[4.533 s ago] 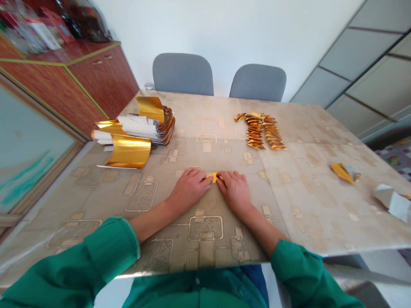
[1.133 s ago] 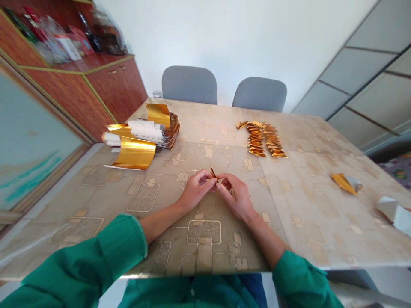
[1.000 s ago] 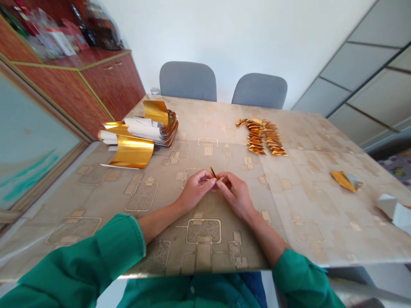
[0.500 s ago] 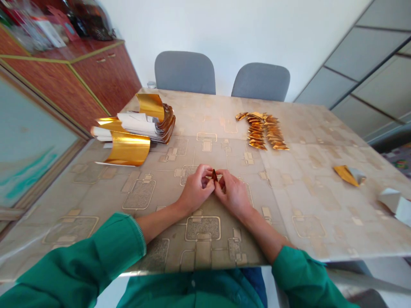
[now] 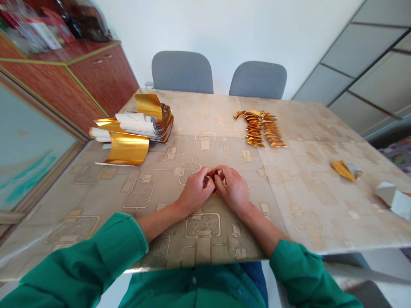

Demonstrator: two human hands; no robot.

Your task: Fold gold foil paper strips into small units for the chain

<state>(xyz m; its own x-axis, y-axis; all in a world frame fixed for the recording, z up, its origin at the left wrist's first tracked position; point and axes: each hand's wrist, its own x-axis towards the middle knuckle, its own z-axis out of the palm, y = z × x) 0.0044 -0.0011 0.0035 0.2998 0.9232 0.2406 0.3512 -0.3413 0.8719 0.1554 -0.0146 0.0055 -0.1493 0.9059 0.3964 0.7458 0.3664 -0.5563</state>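
Close together over the near middle of the table, my left hand [image 5: 196, 188] and my right hand [image 5: 233, 190] both pinch a small folded piece of gold foil paper [image 5: 214, 191]. Most of it is hidden by the fingers; a gold corner pokes out below the thumbs. To the far left lies a stack of gold foil paper sheets [image 5: 130, 147], some curled, with white undersides. Two rows of folded gold pieces [image 5: 255, 130] stand beyond my hands, right of the middle.
A patterned cloth covers the table [image 5: 205, 244]. Toward its right edge lie a loose gold-and-silver piece [image 5: 343, 170] and a white folded paper [image 5: 393, 199]. Two grey chairs [image 5: 182, 70] stand at the far side, with a wooden cabinet [image 5: 93, 81] at the left.
My fingers have shifted on the folded foil paper: its tip stood up between them before, and now a corner shows below the thumbs. The view has moved slightly.
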